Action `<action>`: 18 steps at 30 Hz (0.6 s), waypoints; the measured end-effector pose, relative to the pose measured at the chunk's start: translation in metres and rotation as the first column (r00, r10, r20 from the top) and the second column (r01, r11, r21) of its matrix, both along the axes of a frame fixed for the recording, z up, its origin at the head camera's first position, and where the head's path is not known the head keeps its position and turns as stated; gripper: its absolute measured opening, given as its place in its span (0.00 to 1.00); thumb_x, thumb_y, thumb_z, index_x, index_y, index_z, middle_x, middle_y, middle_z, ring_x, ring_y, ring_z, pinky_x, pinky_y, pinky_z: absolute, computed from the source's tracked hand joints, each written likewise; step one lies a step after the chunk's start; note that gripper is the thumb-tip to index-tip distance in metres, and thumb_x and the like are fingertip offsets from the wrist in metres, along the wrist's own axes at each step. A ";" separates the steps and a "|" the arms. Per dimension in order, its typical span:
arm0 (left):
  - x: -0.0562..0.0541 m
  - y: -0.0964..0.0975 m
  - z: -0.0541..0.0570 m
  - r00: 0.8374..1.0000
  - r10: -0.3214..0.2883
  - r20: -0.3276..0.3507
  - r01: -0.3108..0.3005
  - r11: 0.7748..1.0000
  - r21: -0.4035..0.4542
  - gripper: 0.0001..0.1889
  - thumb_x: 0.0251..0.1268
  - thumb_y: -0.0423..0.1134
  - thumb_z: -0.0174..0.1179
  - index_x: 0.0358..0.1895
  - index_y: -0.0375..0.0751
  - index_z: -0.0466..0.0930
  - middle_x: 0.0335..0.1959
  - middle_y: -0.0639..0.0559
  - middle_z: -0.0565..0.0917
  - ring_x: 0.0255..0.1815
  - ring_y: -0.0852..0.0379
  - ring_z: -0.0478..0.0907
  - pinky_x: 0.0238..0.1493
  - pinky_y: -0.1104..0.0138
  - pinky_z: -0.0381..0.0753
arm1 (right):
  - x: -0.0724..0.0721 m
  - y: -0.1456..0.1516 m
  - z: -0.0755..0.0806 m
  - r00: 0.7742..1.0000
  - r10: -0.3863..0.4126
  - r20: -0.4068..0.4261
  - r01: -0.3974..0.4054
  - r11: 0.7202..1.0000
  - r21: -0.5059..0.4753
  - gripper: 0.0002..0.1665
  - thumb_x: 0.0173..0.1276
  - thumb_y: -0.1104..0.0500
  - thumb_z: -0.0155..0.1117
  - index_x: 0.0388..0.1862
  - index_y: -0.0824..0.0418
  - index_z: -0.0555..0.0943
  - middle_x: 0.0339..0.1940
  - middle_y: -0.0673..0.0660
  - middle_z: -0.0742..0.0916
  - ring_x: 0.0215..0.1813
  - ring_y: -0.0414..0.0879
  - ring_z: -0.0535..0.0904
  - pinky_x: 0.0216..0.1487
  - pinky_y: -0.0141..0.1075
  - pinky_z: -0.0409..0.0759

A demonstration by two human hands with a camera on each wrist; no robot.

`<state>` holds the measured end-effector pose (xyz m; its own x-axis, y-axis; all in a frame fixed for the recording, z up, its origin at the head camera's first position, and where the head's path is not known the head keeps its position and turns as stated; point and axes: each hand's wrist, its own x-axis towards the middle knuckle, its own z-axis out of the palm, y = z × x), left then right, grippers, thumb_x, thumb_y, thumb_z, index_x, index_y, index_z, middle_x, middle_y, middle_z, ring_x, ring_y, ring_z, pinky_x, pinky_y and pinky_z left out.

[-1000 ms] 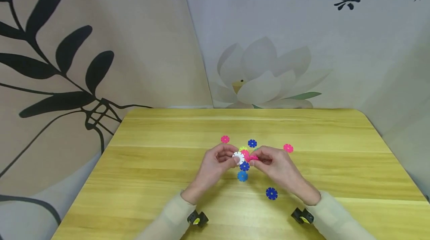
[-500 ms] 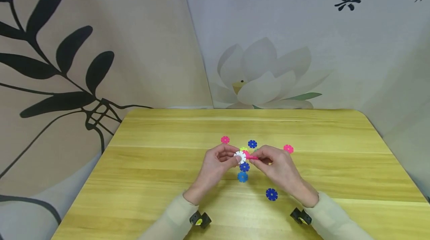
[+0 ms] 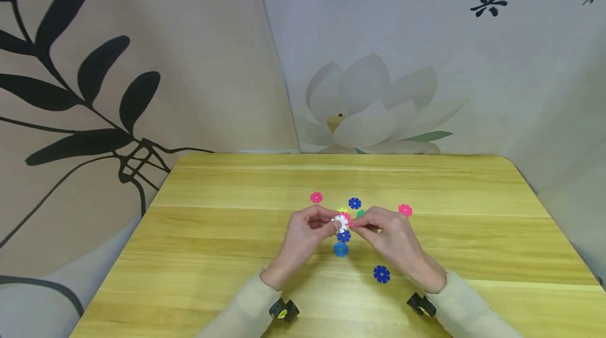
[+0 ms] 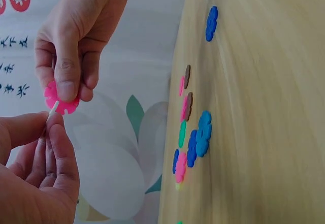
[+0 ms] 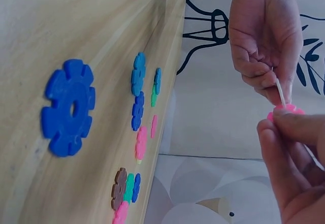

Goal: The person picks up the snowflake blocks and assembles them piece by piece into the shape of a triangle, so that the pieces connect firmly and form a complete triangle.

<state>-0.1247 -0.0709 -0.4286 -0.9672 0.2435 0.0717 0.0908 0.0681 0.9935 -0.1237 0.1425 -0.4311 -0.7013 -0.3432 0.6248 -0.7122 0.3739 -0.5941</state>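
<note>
My left hand (image 3: 305,232) pinches a white notched plastic disc (image 3: 340,221) between thumb and fingers, above the wooden table. My right hand (image 3: 393,235) pinches a pink notched disc (image 4: 69,106) by its edge. In both wrist views the white disc appears edge-on and meets the pink disc's rim at an angle. How deep one sits in the other's slot cannot be told. Below the hands lie a dark blue disc (image 3: 343,236) and a lighter blue disc (image 3: 341,249). A yellow disc (image 3: 343,211) and another pink disc (image 4: 181,167) are partly hidden.
On the wooden table (image 3: 227,254) lie more loose discs: a dark blue one (image 3: 381,274) near the right forearm, another blue one (image 3: 354,203) behind the hands, and pink ones at left (image 3: 316,197) and right (image 3: 405,210). Brown (image 5: 119,188) and green (image 5: 129,187) discs show in the right wrist view.
The pink disc in my right hand has turned edge-on to the head camera and come against the white disc. My left hand has shifted slightly right with the white disc.
</note>
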 end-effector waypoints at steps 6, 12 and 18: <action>0.000 0.004 -0.004 1.000 0.010 -0.018 -0.010 1.000 0.012 0.07 0.67 0.31 0.69 0.44 0.32 0.86 0.41 0.43 0.89 0.36 0.53 0.85 0.42 0.64 0.88 | -0.002 -0.001 -0.004 0.996 0.016 -0.093 -0.014 1.000 0.025 0.18 0.48 0.80 0.78 0.32 0.62 0.89 0.29 0.50 0.89 0.28 0.37 0.84 0.32 0.21 0.82; 0.000 0.005 -0.006 0.999 0.027 -0.020 -0.027 1.000 0.008 0.07 0.67 0.31 0.69 0.43 0.31 0.86 0.41 0.43 0.88 0.37 0.52 0.85 0.43 0.64 0.88 | -0.003 -0.002 -0.006 0.994 -0.003 -0.111 0.011 0.998 0.070 0.17 0.48 0.79 0.79 0.33 0.62 0.89 0.30 0.52 0.90 0.31 0.41 0.87 0.35 0.21 0.83; -0.001 0.005 -0.004 0.998 0.046 -0.046 -0.048 0.998 -0.036 0.08 0.67 0.32 0.69 0.46 0.34 0.84 0.40 0.45 0.87 0.38 0.52 0.85 0.45 0.66 0.87 | -0.006 -0.002 -0.002 0.999 -0.031 -0.028 0.034 0.996 0.085 0.18 0.54 0.76 0.78 0.43 0.62 0.88 0.40 0.54 0.90 0.37 0.44 0.88 0.37 0.28 0.87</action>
